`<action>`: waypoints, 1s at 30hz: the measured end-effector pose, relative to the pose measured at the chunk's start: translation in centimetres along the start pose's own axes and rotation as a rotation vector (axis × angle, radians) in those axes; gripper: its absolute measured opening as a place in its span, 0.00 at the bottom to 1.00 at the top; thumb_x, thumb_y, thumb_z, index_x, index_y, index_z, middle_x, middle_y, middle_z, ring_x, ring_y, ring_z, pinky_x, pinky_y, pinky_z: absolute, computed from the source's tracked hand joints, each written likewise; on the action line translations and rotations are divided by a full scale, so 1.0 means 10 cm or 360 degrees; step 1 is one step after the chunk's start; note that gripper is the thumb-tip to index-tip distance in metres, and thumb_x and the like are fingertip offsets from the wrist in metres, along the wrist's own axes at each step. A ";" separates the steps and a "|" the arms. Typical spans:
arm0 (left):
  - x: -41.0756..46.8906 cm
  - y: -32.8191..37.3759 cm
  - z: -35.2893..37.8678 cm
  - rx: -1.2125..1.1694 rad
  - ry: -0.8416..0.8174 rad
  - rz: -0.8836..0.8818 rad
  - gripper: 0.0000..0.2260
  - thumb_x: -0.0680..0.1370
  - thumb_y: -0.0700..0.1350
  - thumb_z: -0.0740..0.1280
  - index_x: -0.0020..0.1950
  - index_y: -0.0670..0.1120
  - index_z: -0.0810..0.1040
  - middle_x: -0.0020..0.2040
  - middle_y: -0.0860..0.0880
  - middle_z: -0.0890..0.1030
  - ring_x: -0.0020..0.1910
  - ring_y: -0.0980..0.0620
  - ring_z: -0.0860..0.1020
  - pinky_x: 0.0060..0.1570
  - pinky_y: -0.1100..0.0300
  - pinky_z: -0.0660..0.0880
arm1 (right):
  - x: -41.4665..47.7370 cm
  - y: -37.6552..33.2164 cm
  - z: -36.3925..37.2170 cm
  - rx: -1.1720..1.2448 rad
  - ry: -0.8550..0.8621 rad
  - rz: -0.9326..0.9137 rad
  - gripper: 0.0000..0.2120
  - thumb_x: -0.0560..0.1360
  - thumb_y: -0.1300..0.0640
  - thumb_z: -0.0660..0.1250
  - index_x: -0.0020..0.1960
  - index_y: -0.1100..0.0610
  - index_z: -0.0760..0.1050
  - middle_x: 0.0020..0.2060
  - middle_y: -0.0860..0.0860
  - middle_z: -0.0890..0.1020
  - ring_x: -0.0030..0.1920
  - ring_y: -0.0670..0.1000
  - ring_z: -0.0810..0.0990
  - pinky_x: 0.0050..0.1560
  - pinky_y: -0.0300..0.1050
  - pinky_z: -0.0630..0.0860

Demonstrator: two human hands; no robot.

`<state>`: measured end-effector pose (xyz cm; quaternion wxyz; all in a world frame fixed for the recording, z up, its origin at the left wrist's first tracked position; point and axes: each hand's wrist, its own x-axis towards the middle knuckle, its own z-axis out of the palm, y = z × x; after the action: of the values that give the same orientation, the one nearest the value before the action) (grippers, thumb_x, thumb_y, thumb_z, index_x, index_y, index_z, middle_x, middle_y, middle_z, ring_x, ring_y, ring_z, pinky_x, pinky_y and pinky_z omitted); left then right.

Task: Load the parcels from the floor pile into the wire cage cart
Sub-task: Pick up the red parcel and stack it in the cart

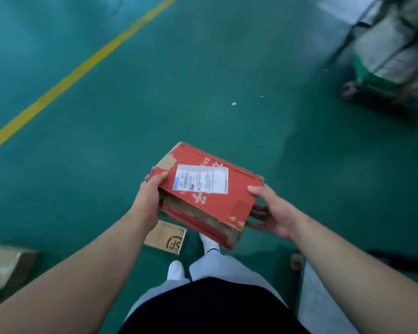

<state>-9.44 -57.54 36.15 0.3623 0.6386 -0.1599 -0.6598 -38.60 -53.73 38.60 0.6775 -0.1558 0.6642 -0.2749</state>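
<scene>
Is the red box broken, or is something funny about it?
Yes, the red box looks battered. At the corner by the left hand the red skin is torn off, so brown cardboard shows. The long edge nearest the person is scuffed and peeling too. The right hand grips the other end.

1. The left forearm point(82, 266) and right forearm point(348, 261), both bare, reach forward from the lower corners of the view and converge toward its middle.
2. The left hand point(149, 198) grips the left end of a red parcel point(217, 203). Its thumb lies on the top face and its other fingers are hidden beneath.
3. The right hand point(273, 213) holds the right end, palm turned upward, with the thumb on the top edge and the fingers curled underneath.
4. The two hands are apart, one at each end of the parcel.
</scene>
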 end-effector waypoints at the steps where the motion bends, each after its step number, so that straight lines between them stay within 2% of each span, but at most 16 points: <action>1: 0.00 0.00 0.06 0.0104 -0.0048 -0.0010 0.14 0.79 0.55 0.68 0.60 0.48 0.76 0.47 0.48 0.87 0.36 0.52 0.85 0.35 0.59 0.77 | -0.11 0.17 -0.05 0.0110 0.0018 0.0039 0.32 0.65 0.41 0.78 0.67 0.45 0.75 0.53 0.57 0.80 0.52 0.55 0.81 0.61 0.58 0.79; 3: -0.04 -0.02 0.30 0.0300 -0.0155 -0.0018 0.17 0.78 0.56 0.69 0.63 0.51 0.72 0.52 0.45 0.86 0.45 0.45 0.85 0.41 0.53 0.81 | -0.37 0.50 -0.15 0.0351 0.0135 0.0058 0.35 0.62 0.41 0.79 0.65 0.51 0.75 0.50 0.56 0.80 0.52 0.56 0.81 0.57 0.56 0.81; 5: -0.18 -0.14 0.61 0.0562 -0.0320 0.0014 0.19 0.78 0.57 0.69 0.65 0.51 0.72 0.55 0.45 0.85 0.51 0.44 0.85 0.52 0.47 0.81 | -0.61 0.83 -0.27 0.0606 0.0283 0.0004 0.39 0.61 0.42 0.80 0.67 0.54 0.74 0.49 0.56 0.81 0.52 0.56 0.81 0.54 0.56 0.83; 8: -0.56 -0.47 1.10 0.0997 -0.0718 -0.0004 0.23 0.77 0.60 0.69 0.68 0.50 0.75 0.57 0.48 0.85 0.56 0.47 0.83 0.66 0.45 0.75 | -0.93 1.23 -0.40 0.0988 0.0491 -0.0076 0.32 0.69 0.45 0.78 0.69 0.56 0.73 0.50 0.58 0.85 0.52 0.56 0.84 0.53 0.55 0.84; 9: -0.74 -0.64 1.28 0.1093 -0.0888 -0.0050 0.22 0.78 0.60 0.69 0.68 0.50 0.76 0.57 0.50 0.86 0.56 0.48 0.84 0.67 0.46 0.75 | -1.05 1.35 -0.44 0.1133 0.0558 -0.0115 0.31 0.71 0.46 0.77 0.69 0.56 0.74 0.49 0.57 0.86 0.50 0.55 0.85 0.52 0.53 0.84; 10: -0.90 -0.80 1.42 0.1136 -0.1012 -0.0078 0.21 0.80 0.57 0.68 0.69 0.50 0.76 0.56 0.51 0.86 0.55 0.49 0.84 0.63 0.50 0.77 | -1.11 1.43 -0.46 0.1226 0.0605 -0.0150 0.30 0.71 0.47 0.77 0.69 0.56 0.74 0.49 0.56 0.87 0.47 0.53 0.86 0.51 0.51 0.84; 13: -1.47 -1.19 1.77 0.1209 -0.1212 -0.0068 0.16 0.83 0.51 0.66 0.70 0.49 0.74 0.57 0.49 0.85 0.49 0.52 0.85 0.39 0.65 0.80 | -1.40 1.70 -0.60 0.1442 0.0791 -0.0257 0.25 0.72 0.47 0.76 0.65 0.56 0.78 0.47 0.53 0.88 0.42 0.49 0.86 0.43 0.44 0.82; 15: -1.80 -1.37 1.93 0.1268 -0.1273 -0.0089 0.15 0.84 0.50 0.64 0.70 0.49 0.74 0.58 0.48 0.84 0.47 0.53 0.84 0.31 0.68 0.77 | -1.62 1.89 -0.76 0.1558 0.0933 -0.0316 0.21 0.73 0.47 0.75 0.62 0.55 0.79 0.48 0.54 0.88 0.47 0.51 0.86 0.47 0.45 0.82; 17: -2.01 -1.56 2.05 0.1377 -0.1341 -0.0098 0.14 0.85 0.52 0.62 0.70 0.50 0.74 0.56 0.51 0.84 0.46 0.56 0.82 0.32 0.65 0.76 | -1.81 2.11 -0.91 0.1670 0.1018 -0.0374 0.22 0.72 0.48 0.76 0.63 0.55 0.80 0.51 0.55 0.88 0.53 0.53 0.85 0.54 0.47 0.82; 20: -2.39 -1.87 2.22 0.1496 -0.1459 -0.0120 0.13 0.86 0.55 0.60 0.67 0.52 0.75 0.51 0.56 0.83 0.42 0.60 0.82 0.32 0.63 0.75 | -2.10 2.50 -1.16 0.1825 0.1154 -0.0444 0.31 0.66 0.46 0.80 0.66 0.55 0.77 0.54 0.56 0.87 0.56 0.55 0.86 0.58 0.50 0.82; 24: -2.87 -2.41 2.46 0.1627 -0.1557 -0.0102 0.14 0.85 0.57 0.59 0.64 0.52 0.78 0.53 0.52 0.85 0.49 0.53 0.84 0.40 0.58 0.77 | -2.50 3.00 -1.50 0.1926 0.1267 -0.0501 0.23 0.72 0.47 0.77 0.64 0.55 0.80 0.53 0.55 0.87 0.57 0.55 0.85 0.62 0.51 0.80; 27: -3.21 -2.92 2.66 0.1698 -0.1615 -0.0118 0.17 0.84 0.61 0.59 0.67 0.55 0.77 0.56 0.51 0.85 0.54 0.49 0.84 0.52 0.50 0.80 | -2.79 3.42 -1.83 0.2012 0.1323 -0.0531 0.25 0.72 0.47 0.78 0.65 0.55 0.78 0.52 0.55 0.87 0.55 0.55 0.86 0.62 0.52 0.80; 28: -3.39 -3.10 2.73 0.1704 -0.1628 -0.0135 0.17 0.84 0.61 0.59 0.67 0.56 0.77 0.57 0.51 0.85 0.55 0.49 0.84 0.53 0.50 0.80 | -2.93 3.59 -1.97 0.2043 0.1355 -0.0536 0.28 0.71 0.46 0.79 0.66 0.55 0.76 0.52 0.55 0.87 0.54 0.55 0.87 0.61 0.52 0.81; 30: -3.66 -3.39 2.84 0.1714 -0.1625 -0.0179 0.15 0.84 0.60 0.59 0.65 0.56 0.77 0.56 0.51 0.85 0.54 0.50 0.83 0.46 0.53 0.78 | -3.11 3.87 -2.20 0.2094 0.1402 -0.0533 0.31 0.69 0.46 0.80 0.67 0.56 0.74 0.52 0.55 0.87 0.52 0.54 0.87 0.56 0.50 0.82</action>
<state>-48.79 -16.41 43.67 -0.1544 0.3490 -0.5767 -0.7224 -52.79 -1.32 40.09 0.2565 0.3000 0.5402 -0.7432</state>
